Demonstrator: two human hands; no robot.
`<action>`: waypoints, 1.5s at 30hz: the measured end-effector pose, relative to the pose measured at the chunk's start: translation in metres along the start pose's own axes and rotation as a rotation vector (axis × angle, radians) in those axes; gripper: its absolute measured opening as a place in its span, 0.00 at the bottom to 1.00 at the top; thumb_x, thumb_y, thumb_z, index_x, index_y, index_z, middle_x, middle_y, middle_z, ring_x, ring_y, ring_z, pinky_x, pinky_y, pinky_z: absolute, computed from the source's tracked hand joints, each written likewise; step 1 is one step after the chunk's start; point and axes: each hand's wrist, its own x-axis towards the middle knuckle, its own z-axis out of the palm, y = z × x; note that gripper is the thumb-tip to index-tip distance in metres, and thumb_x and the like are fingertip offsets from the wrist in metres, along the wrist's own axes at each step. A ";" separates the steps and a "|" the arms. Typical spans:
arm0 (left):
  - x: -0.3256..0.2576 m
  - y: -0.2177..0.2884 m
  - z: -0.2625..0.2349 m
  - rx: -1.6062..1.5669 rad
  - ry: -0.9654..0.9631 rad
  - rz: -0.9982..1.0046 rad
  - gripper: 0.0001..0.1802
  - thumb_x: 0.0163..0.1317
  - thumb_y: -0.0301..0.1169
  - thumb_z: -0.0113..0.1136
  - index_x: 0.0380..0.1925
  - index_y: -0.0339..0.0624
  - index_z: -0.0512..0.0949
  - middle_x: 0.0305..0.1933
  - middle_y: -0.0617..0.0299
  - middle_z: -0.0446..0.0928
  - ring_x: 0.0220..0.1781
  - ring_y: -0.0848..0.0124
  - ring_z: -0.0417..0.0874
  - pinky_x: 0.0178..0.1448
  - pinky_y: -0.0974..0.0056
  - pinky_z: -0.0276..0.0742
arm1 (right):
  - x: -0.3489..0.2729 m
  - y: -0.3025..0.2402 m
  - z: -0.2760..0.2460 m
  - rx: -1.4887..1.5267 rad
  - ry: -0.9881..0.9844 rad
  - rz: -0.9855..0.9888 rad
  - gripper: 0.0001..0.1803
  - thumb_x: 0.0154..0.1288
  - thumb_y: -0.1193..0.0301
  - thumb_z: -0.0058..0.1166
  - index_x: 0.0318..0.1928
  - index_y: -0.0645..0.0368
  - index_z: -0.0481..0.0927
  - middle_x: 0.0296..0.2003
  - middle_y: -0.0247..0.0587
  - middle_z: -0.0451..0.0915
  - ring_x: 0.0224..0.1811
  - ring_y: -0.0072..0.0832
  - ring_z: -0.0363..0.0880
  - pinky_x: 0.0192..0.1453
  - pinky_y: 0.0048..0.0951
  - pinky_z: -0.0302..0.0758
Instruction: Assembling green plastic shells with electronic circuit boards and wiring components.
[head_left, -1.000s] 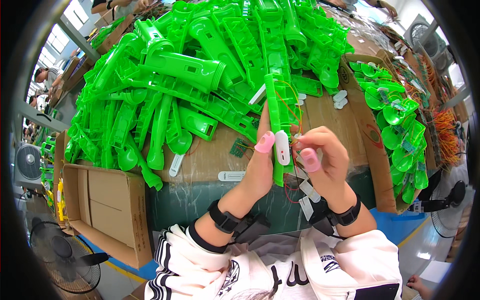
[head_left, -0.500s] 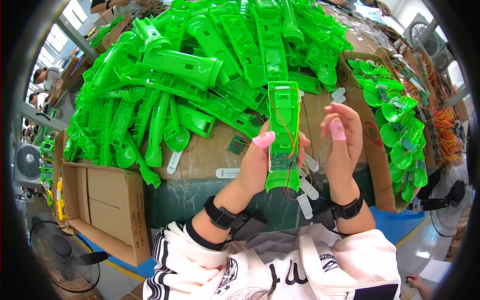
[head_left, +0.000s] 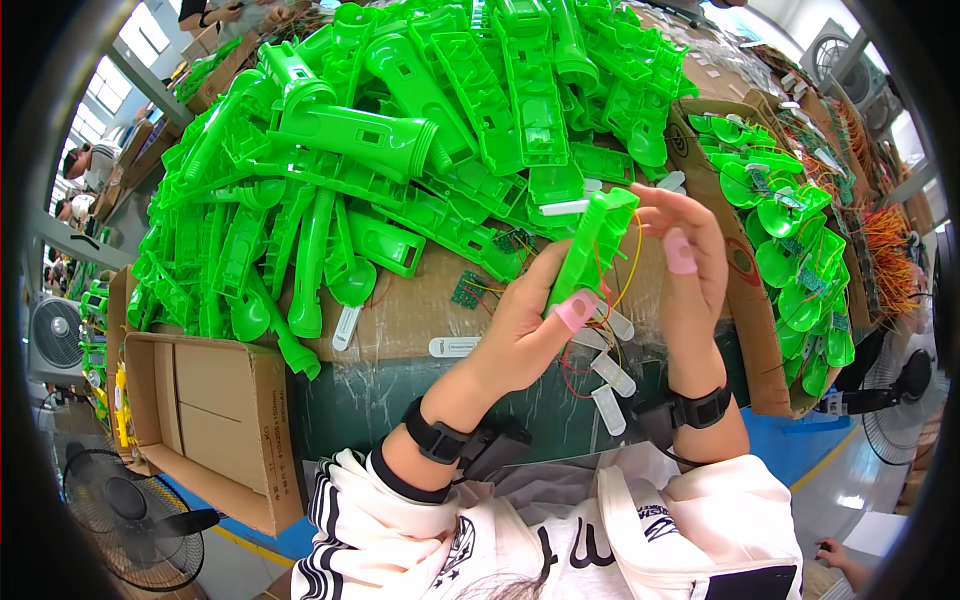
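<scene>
My left hand [head_left: 515, 335] grips a green plastic flashlight half-shell [head_left: 592, 245], turned on its side with its open face toward the right. Red and yellow wires [head_left: 636, 268] hang out of it, and a white strip [head_left: 564, 208] juts from its left side. My right hand [head_left: 690, 285] is at the shell's upper end, fingers apart and loosely bent; whether its fingertips touch the shell or a wire I cannot tell. Pink finger cots cover both thumbs. Below the shell, several translucent white strips [head_left: 612, 374] lie on the table.
A big heap of green half-shells [head_left: 350, 140] fills the far side. At right stands a cardboard box [head_left: 745, 330] of wired green shells [head_left: 800, 280]; at left, a cardboard tray [head_left: 215, 420]. Small circuit boards [head_left: 467, 290] and white strips [head_left: 455, 347] lie near the heap. Fans [head_left: 130, 510] flank the table.
The half-shell was upright with its wired inside facing me; it has now been rolled onto its side and tilted right. My left thumb moved lower, and my right fingers came closer to its upper end.
</scene>
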 end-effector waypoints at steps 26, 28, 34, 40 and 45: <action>0.004 -0.005 -0.002 -0.043 -0.087 -0.267 0.22 0.63 0.38 0.49 0.52 0.34 0.66 0.41 0.62 0.73 0.34 0.79 0.71 0.36 0.72 0.69 | 0.001 -0.001 -0.007 -0.041 -0.019 0.116 0.10 0.57 0.81 0.51 0.40 0.67 0.75 0.35 0.37 0.76 0.36 0.19 0.75 0.39 0.19 0.72; 0.005 -0.006 -0.004 0.005 -0.041 -0.316 0.20 0.63 0.38 0.49 0.48 0.34 0.69 0.38 0.62 0.74 0.32 0.79 0.72 0.35 0.73 0.69 | 0.001 0.002 -0.008 -0.066 0.009 0.103 0.10 0.56 0.81 0.51 0.40 0.66 0.75 0.36 0.38 0.76 0.37 0.20 0.75 0.39 0.19 0.73; 0.002 -0.004 -0.006 0.138 -0.047 -0.295 0.18 0.63 0.38 0.49 0.45 0.33 0.72 0.35 0.63 0.74 0.31 0.79 0.70 0.35 0.73 0.68 | 0.004 -0.003 -0.007 -0.238 -0.049 0.099 0.10 0.58 0.78 0.49 0.41 0.65 0.75 0.36 0.43 0.77 0.36 0.28 0.77 0.40 0.23 0.73; 0.004 0.002 -0.004 0.375 -0.057 -0.175 0.25 0.59 0.39 0.54 0.49 0.30 0.68 0.31 0.62 0.75 0.29 0.82 0.71 0.32 0.74 0.69 | 0.006 -0.008 -0.014 -0.522 -0.220 -0.002 0.08 0.58 0.79 0.44 0.39 0.65 0.72 0.33 0.48 0.75 0.33 0.43 0.74 0.39 0.30 0.71; 0.000 -0.003 -0.008 0.489 0.013 -0.102 0.30 0.55 0.41 0.59 0.49 0.28 0.67 0.31 0.56 0.76 0.31 0.76 0.74 0.36 0.71 0.71 | 0.007 -0.009 -0.013 -0.533 -0.234 -0.207 0.10 0.54 0.83 0.44 0.39 0.64 0.71 0.34 0.46 0.75 0.32 0.41 0.75 0.36 0.30 0.73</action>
